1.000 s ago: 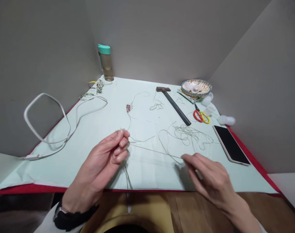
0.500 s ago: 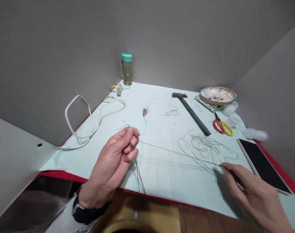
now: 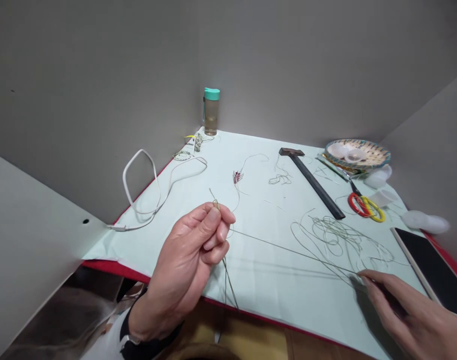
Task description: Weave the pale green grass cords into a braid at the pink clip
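My left hand is raised over the near edge of the pale green mat, its thumb and fingers pinched on a thin greenish thread. Short ends of that thread stick up from the pinch and others hang down below the palm. The thread runs taut to the right, to my right hand, whose fingertips are pinched on it low over the mat. A loose tangle of the same thread lies just beyond my right hand.
On the mat lie a dark hammer, red and yellow scissors, a woven dish, a phone, a small red-tipped thread piece and a white cable. A teal-capped bottle stands in the far corner. Grey walls enclose the desk.
My right hand has drawn the thread out to the right, and it has gone taut between my hands. The view has swung left. My left hand keeps its pinch.
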Available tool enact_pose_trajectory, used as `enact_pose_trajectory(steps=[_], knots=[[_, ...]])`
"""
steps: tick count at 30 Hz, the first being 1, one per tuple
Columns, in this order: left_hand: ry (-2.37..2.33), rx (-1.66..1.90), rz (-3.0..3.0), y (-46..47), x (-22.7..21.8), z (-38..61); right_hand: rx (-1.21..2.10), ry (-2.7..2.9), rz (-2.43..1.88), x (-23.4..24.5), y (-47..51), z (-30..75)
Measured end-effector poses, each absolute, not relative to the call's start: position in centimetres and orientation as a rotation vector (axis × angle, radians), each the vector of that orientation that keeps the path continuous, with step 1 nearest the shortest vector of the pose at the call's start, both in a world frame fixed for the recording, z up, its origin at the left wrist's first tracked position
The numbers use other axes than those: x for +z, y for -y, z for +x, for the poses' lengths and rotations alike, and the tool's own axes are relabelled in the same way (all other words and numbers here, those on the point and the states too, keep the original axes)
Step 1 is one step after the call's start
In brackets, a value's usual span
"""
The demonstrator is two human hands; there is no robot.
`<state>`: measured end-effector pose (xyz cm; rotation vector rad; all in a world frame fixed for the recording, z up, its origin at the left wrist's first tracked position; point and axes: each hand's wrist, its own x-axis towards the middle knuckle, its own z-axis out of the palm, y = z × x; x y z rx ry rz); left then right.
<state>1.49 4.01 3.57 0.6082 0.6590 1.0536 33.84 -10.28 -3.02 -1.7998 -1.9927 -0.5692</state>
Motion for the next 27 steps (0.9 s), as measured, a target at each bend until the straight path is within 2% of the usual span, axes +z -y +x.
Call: enact_pose_trajectory(steps=[13, 19, 24, 27], knots=[[-0.659, 1.081, 0.624, -3.5, 4.6, 1.5, -0.423, 2.027, -1.845, -3.4, 10.8, 35.0], [-0.660, 1.086, 0.626, -3.5, 4.7, 1.5, -0.485, 2.009, -1.783, -3.8, 10.7, 35.0], [-0.660, 1.088, 0.639, -3.3, 4.7, 1.5, -0.317, 2.096, -1.860, -4.3, 11.4, 36.1], [-0.656, 1.085, 0.652, -3.4, 4.7, 1.6, -0.391, 2.066, -1.827, -4.5, 11.3, 36.0]])
